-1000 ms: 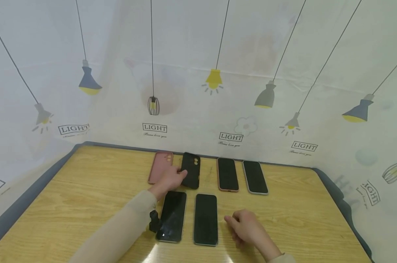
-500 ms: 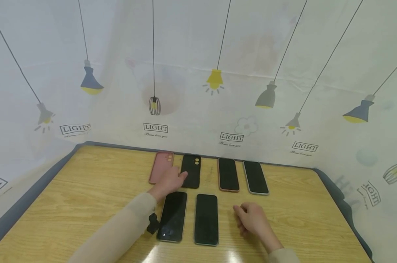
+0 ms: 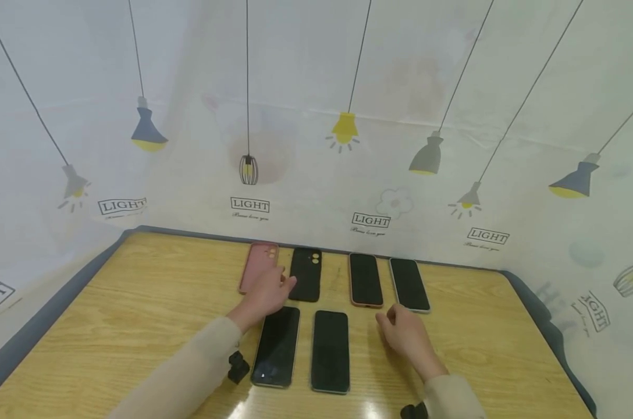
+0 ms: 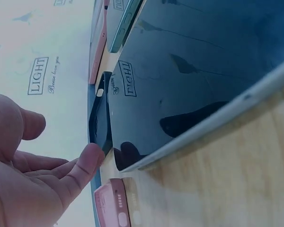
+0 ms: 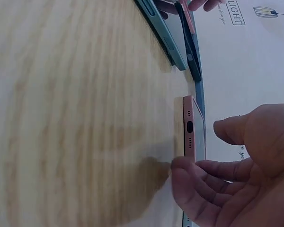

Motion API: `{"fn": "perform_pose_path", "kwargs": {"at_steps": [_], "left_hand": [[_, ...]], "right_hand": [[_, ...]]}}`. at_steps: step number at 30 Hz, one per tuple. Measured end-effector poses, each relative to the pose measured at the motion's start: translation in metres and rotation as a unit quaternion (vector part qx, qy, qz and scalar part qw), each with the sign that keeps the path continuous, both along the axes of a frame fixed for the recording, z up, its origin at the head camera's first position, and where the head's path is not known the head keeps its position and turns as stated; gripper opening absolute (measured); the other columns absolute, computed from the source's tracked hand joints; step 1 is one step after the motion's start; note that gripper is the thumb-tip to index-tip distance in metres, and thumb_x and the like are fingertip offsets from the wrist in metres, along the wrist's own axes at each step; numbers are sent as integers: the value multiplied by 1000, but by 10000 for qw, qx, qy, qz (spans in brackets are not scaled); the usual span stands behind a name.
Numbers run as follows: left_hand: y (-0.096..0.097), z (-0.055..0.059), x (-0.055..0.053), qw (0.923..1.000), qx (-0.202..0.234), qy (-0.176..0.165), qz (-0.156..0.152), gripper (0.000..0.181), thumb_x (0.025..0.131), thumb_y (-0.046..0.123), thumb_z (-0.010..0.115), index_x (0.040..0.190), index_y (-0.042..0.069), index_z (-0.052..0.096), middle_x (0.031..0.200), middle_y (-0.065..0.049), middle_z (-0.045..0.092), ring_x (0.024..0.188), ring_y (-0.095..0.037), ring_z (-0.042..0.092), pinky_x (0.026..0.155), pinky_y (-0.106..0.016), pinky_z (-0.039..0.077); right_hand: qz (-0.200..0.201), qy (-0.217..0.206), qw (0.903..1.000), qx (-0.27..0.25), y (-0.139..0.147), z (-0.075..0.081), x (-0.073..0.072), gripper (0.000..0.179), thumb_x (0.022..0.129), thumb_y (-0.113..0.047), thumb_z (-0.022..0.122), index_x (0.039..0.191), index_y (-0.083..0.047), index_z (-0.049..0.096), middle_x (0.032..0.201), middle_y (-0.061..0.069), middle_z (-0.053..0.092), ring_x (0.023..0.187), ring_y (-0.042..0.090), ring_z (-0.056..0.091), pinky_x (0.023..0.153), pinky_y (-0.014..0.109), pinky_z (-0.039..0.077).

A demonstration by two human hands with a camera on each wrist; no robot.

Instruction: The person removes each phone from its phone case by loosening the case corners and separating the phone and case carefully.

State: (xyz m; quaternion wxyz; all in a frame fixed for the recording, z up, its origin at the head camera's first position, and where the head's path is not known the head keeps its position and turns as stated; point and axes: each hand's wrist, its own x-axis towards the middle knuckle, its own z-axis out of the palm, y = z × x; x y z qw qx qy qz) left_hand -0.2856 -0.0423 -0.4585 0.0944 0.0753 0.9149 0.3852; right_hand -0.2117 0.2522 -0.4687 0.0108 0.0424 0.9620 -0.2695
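Observation:
My left hand hovers over the gap between the pink phone case and the black phone case. In the left wrist view, thumb and fingers are spread, with a fingertip right by the corner of the black case. My right hand is loosely curled and holds nothing. It is nearest to the pink-edged phone and the white-edged phone; in the right wrist view its fingertips overlap the end of the pink-edged phone.
Two dark-screened phones lie closer to me: the left phone beside my left wrist and the right phone between my arms. Behind the wooden table hangs a white curtain printed with lamps. Black cameras sit at both wrists.
The black case, slightly tilted at first, now lies flat and straighter, and my left hand has drawn back a little from it. My right hand has moved forward towards the two back-right phones.

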Motion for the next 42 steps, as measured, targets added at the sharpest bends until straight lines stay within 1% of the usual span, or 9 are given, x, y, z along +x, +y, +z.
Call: {"fn": "perform_pose_path", "kwargs": {"at_steps": [3,7,11,18,27,30,35,38,42], "left_hand": [[1,1,5,9999,32,129,-73,55,110,27,51,149,-10,44,140,-25,60,129,-39,58,105,-54,50],[5,2,11,9992,129,344,-184,52,108,26,55,147,-8,48,136,-24,62,126,-38,60,103,-53,51],[8,4,17,9986,215,423,-253,52,108,26,57,148,-6,48,137,-23,62,124,-37,62,103,-53,52],[11,4,25,9978,290,443,-400,53,107,25,58,149,-5,47,139,-23,61,120,-37,64,100,-53,54],[11,5,28,9972,238,534,-467,52,107,25,57,149,-5,48,139,-23,60,122,-37,63,102,-53,52],[11,6,28,9970,226,575,-460,52,107,24,57,148,-5,48,139,-23,60,122,-37,62,102,-54,52],[11,5,27,9970,235,597,-427,51,107,23,58,148,-5,48,138,-22,60,123,-37,62,102,-53,52],[12,4,27,9966,206,641,-468,50,107,23,58,147,-6,49,137,-23,61,122,-37,62,102,-54,52],[12,2,27,9960,180,686,-541,50,107,22,58,147,-7,49,136,-24,62,121,-38,62,101,-54,52]], "right_hand": [[-50,61,9999,131,-1,1,-7,32,103,-23,61,103,8,64,98,20,69,85,30,65,76,48,57],[-157,39,9996,246,-5,1,-17,38,104,-26,61,109,12,64,106,27,68,95,39,67,81,52,57],[-152,2,9991,394,-8,1,-24,45,104,-28,61,115,16,61,112,31,64,106,47,63,89,56,55],[-289,17,9974,662,-15,-7,-34,57,102,-34,62,113,21,57,108,35,57,95,47,64,85,59,55],[-595,506,9921,978,-37,-18,-43,62,96,-42,72,104,17,57,98,34,54,92,47,58,79,59,54],[-671,797,9872,1207,-46,-19,-44,62,94,-42,75,97,17,56,92,32,54,87,45,57,71,55,56],[-729,1422,9721,1718,-56,-19,-43,57,91,-37,79,84,15,55,78,30,54,70,41,58,57,49,56],[-832,1208,9734,1762,-57,-18,-45,59,91,-37,78,89,18,56,80,32,55,70,42,59,61,51,56],[-1089,496,9865,1118,-55,-16,-51,66,92,-38,77,104,22,53,95,38,52,80,47,60,73,56,57]]}}
